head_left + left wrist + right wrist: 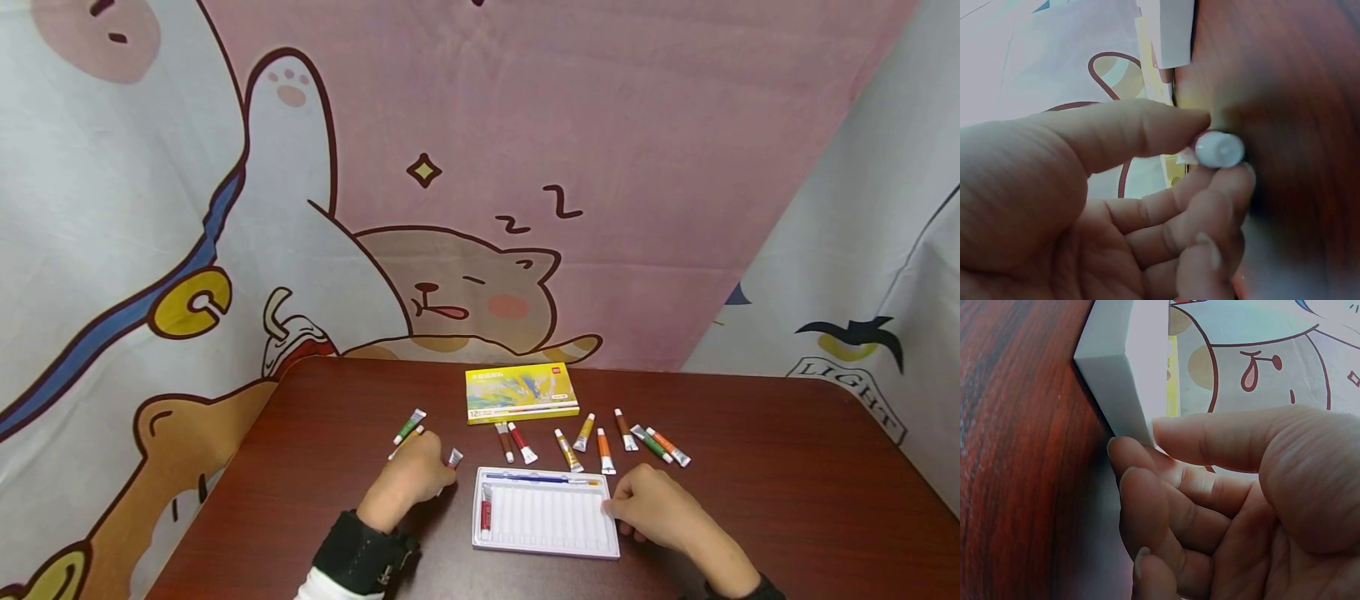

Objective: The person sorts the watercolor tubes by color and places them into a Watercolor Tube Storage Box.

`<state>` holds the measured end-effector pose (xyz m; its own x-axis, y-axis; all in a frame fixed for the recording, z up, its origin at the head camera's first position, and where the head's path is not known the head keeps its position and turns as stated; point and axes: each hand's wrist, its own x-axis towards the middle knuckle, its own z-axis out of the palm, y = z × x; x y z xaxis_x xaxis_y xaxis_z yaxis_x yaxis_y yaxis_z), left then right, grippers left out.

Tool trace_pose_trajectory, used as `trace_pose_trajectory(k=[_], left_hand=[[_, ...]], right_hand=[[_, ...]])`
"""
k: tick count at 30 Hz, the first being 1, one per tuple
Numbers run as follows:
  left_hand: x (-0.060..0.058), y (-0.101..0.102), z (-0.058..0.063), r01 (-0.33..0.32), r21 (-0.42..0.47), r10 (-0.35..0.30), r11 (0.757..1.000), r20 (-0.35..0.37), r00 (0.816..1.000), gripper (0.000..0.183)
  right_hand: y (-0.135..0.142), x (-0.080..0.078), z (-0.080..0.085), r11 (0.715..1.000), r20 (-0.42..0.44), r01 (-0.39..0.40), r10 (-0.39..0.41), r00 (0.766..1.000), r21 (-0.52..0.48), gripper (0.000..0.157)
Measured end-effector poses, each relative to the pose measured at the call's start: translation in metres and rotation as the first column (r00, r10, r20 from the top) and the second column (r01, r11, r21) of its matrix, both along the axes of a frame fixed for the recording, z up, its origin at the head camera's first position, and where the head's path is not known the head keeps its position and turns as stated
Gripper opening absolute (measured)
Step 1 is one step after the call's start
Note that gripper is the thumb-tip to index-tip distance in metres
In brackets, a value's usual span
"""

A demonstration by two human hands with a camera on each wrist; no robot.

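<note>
Left of the tray, my left hand (408,471) pinches a small paint tube (1219,149) between thumb and fingers. Its white cap faces the left wrist camera, and its crimped end shows past the hand in the head view. The fingers hide most of its body. My right hand (656,508) grips the right edge of a white plastic tray (551,518), thumb on the rim and fingers against the side wall (1113,394). In the tray, a blue paintbrush (525,478) lies along the back groove and a red paint tube (486,515) in the leftmost slot.
A yellow paint box (521,392) lies behind the tray. Several paint tubes lie between and right of them, including a red tube (522,443) and an orange tube (669,447). A green tube (409,426) lies beyond my left hand. A printed cloth (637,167) hangs behind the table.
</note>
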<state>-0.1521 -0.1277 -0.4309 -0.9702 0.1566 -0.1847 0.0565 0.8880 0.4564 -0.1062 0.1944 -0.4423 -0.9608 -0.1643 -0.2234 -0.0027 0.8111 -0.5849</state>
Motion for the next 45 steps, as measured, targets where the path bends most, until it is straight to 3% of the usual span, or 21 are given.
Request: trace_pose_trajectory(k=[12, 16, 22, 29, 37, 45], left_hand=[[0.003, 0.012, 0.010, -0.060, 0.029, 0.061, 0.998, -0.033, 0.998, 0.024], [0.005, 0.016, 0.012, -0.041, 0.063, 0.044, 0.997, -0.056, 0.997, 0.020], [0.010, 0.025, 0.013, -0.018, 0.124, 0.022, 0.992, -0.028, 0.999, 0.016], [0.021, 0.035, 0.013, 0.036, 0.165, -0.028, 0.986, -0.045, 0.999, 0.032], [0.030, 0.042, 0.014, 0.073, 0.115, -0.073, 0.991, -0.003, 0.997, 0.034], [0.036, 0.046, 0.010, 0.125, 0.070, -0.124, 0.990, -0.022, 0.992, 0.038]], right_hand=[[0.000, 0.000, -0.001, 1.000, 0.008, 0.007, -0.007, 1.000, 0.001, 0.029], [0.000, -0.001, 0.000, 1.000, 0.008, 0.009, -0.009, 1.000, -0.001, 0.029], [0.001, 0.000, -0.001, 1.000, 0.004, 0.003, -0.003, 1.000, -0.005, 0.029], [0.000, 0.001, 0.001, 1.000, -0.014, 0.000, 0.000, 1.000, -0.003, 0.028], [0.000, 0.000, 0.000, 1.000, -0.019, 0.006, -0.006, 1.000, 0.013, 0.027], [0.001, 0.000, 0.000, 1.000, -0.017, -0.001, 0.001, 1.000, 0.004, 0.028]])
